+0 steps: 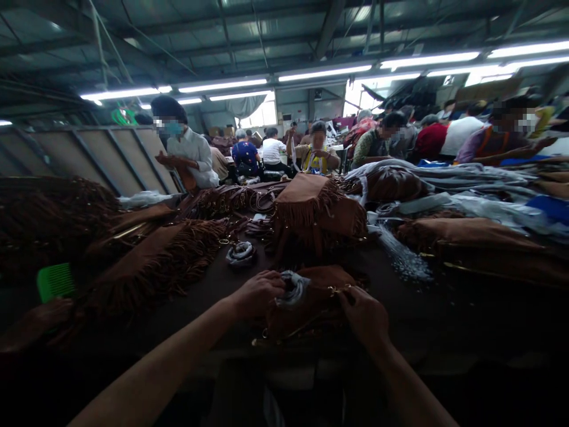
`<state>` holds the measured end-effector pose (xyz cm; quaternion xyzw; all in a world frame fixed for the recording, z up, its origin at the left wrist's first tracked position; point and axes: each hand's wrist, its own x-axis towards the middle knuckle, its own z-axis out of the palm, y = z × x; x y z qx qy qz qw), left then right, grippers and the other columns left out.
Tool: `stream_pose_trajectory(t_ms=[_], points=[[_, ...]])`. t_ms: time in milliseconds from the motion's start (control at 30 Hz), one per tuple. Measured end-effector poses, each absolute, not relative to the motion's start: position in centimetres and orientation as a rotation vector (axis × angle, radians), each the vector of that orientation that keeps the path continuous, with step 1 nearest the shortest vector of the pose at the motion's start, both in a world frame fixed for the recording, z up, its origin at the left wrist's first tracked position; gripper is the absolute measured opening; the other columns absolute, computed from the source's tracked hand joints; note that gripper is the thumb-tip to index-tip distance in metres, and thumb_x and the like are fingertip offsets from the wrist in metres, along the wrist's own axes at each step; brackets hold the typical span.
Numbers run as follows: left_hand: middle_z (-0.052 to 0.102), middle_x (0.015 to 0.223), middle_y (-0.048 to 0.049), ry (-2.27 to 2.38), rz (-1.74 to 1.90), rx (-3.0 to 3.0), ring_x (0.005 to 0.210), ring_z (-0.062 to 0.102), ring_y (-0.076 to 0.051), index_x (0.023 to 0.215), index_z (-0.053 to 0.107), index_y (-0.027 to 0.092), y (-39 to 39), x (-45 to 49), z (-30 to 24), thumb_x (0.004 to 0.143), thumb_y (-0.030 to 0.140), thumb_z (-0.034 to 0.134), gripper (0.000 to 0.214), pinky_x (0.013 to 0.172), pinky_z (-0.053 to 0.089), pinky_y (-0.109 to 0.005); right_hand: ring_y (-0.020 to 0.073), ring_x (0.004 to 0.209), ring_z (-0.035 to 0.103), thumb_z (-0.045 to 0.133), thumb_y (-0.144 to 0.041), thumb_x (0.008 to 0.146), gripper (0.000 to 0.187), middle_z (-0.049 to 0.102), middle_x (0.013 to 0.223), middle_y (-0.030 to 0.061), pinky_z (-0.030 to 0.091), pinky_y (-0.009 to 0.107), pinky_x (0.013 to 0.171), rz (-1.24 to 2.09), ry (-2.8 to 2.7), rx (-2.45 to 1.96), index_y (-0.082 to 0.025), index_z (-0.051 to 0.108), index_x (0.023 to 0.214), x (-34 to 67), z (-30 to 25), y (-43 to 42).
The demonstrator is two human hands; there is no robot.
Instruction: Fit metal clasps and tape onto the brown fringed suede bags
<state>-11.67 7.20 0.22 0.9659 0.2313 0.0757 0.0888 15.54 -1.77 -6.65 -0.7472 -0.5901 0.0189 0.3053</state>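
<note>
Two bare forearms reach in from the bottom of the view to a dark brown suede bag (306,305) lying flat on a dark worktable (200,284) at 12 o'clock from the wearer's chest. The left hand (256,295) is curled closed around a crumpled grey-and-white fabric wad (293,289), pressing it against the bag's upper edge. The right hand (363,317) sits at 1 o'clock, its fingers (351,296) touching a small gold metal clasp (340,289) on the bag; whether they pinch it is too dark to tell. Just beyond the left hand lies a second grey-and-white fabric wad (240,254). Farther out at 12 o'clock, a tan fringed suede bag (306,204) stands on the table, with a long fringed suede bag (155,267) at 10 o'clock and a bright green plastic comb (56,282) at 9 o'clock. Heaped grey fabric straps (444,184) lie at 2 o'clock. Beyond the table, a co-worker in a white shirt (189,151) stands at 11 o'clock, and rows of seated workers fill the factory floor under long fluorescent lights (320,73).
</note>
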Motion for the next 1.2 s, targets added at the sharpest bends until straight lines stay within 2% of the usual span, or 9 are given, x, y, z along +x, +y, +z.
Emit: stream_pose_trajectory(t_ms=[133,233,300,400,567,667,933,1067,1200], points=[[0.066,0.110,-0.0029,0.867,0.479,2.773,0.104,0.057,-0.018,0.105,0.067,0.024,7.1,-9.1,1.6,0.075,0.010,0.058,0.034,0.097,0.039,-0.031,0.0164,0.081,0.067,0.048,-0.037,0.090,0.025,0.072,0.099,0.0003,0.039,0.025,0.063,0.051,-1.568,-1.956,-0.027,0.070,0.093,15.3,-6.5,-1.8],[0.067,0.104,-0.0051,0.917,0.617,2.691,0.101,0.057,-0.022,0.105,0.067,0.021,6.4,-5.0,1.7,0.074,0.023,0.068,0.031,0.093,0.041,-0.032,0.0162,0.080,0.067,0.048,-0.035,0.089,0.024,0.072,0.099,-0.0006,0.038,0.025,0.062,0.072,-1.558,-1.969,-0.028,0.070,0.094,15.3,-6.1,-1.8],[0.068,0.100,-0.0049,0.874,0.582,2.662,0.099,0.058,-0.023,0.102,0.069,0.021,6.1,-2.3,0.7,0.073,0.030,0.071,0.030,0.092,0.042,-0.033,0.0164,0.079,0.067,0.048,-0.036,0.090,0.024,0.072,0.097,-0.0007,0.038,0.025,0.061,0.106,-1.568,-1.971,-0.029,0.070,0.094,15.4,-5.8,-1.9],[0.069,0.099,-0.0038,0.914,0.526,2.569,0.095,0.061,-0.021,0.096,0.072,0.022,6.2,0.0,-1.3,0.080,0.026,0.063,0.019,0.088,0.044,-0.031,0.0169,0.081,0.068,0.049,-0.037,0.089,0.024,0.073,0.097,-0.0007,0.039,0.025,0.062,0.166,-1.569,-1.932,-0.029,0.071,0.093,15.7,-5.7,-2.0],[0.067,0.098,-0.0044,1.076,0.564,2.491,0.091,0.062,-0.019,0.098,0.072,0.022,6.4,0.5,-2.7,0.083,0.025,0.056,0.023,0.083,0.046,-0.028,0.0174,0.077,0.068,0.054,-0.040,0.083,0.023,0.074,0.088,0.0001,0.041,0.025,0.061,0.228,-1.429,-1.898,-0.028,0.073,0.082,16.0,-6.0,-2.1],[0.067,0.096,-0.0042,1.016,0.615,2.521,0.090,0.062,-0.019,0.098,0.072,0.022,6.1,0.5,-2.7,0.083,0.025,0.057,0.022,0.082,0.046,-0.027,0.0185,0.082,0.068,0.055,-0.041,0.082,0.022,0.074,0.093,-0.0011,0.043,0.025,0.063,0.254,-1.405,-1.899,-0.030,0.074,0.087,15.8,-5.9,-1.9],[0.068,0.092,-0.0063,0.969,0.628,2.613,0.088,0.060,-0.020,0.094,0.074,0.021,5.0,0.8,-3.0,0.085,0.027,0.056,0.021,0.082,0.044,-0.030,0.0195,0.083,0.068,0.050,-0.046,0.087,0.030,0.073,0.096,0.0018,0.042,0.026,0.064,0.239,-1.437,-1.925,-0.028,0.074,0.090,15.4,-5.9,-1.8],[0.069,0.085,-0.0040,1.014,0.712,2.366,0.079,0.062,-0.016,0.083,0.075,0.019,5.5,1.2,-3.4,0.090,0.035,0.049,0.031,0.073,0.044,-0.026,0.0184,0.081,0.067,0.046,-0.043,0.091,0.031,0.072,0.096,0.0019,0.040,0.026,0.064,0.236,-1.494,-1.898,-0.027,0.072,0.090,15.3,-6.1,-1.9],[0.071,0.081,-0.0030,1.095,0.669,2.176,0.076,0.064,-0.017,0.079,0.075,0.018,6.3,2.1,-3.6,0.083,0.037,0.057,0.026,0.067,0.044,-0.025,0.0188,0.081,0.066,0.044,-0.039,0.091,0.031,0.072,0.093,0.0023,0.039,0.026,0.063,0.252,-1.521,-1.884,-0.025,0.071,0.086,15.5,-6.3,-2.1]])
